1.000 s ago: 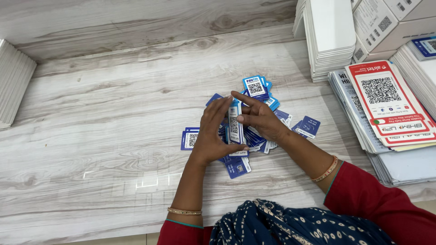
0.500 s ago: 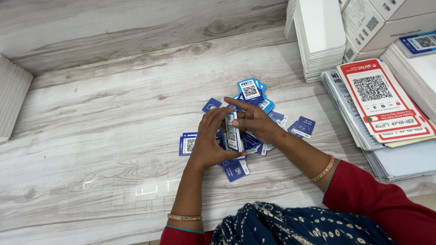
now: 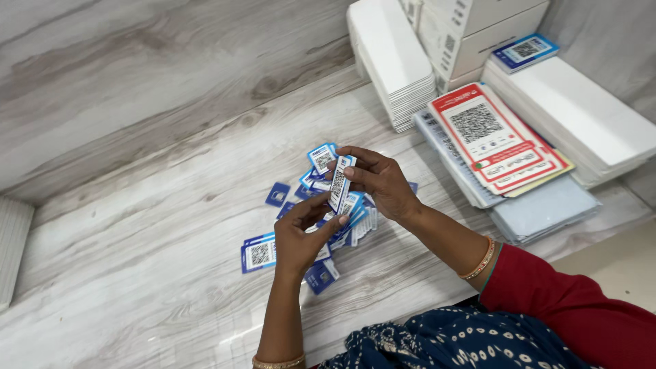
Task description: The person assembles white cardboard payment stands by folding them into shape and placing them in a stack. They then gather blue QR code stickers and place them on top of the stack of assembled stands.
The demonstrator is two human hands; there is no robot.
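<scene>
I see my right hand (image 3: 383, 181) pinching a small stack of blue and white cards (image 3: 339, 183), held upright above the middle of the surface (image 3: 137, 205). My left hand (image 3: 301, 236) pinches the stack's bottom end from below. More cards lie in a loose pile (image 3: 301, 225) under both hands.

Both hands, left (image 3: 295, 239) and right (image 3: 383, 181), meet with fingers pinched.

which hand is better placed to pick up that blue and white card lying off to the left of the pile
Left, probably. The left hand sits right beside the loose card, while the right hand is farther off, gripping the small stack of cards.
</scene>
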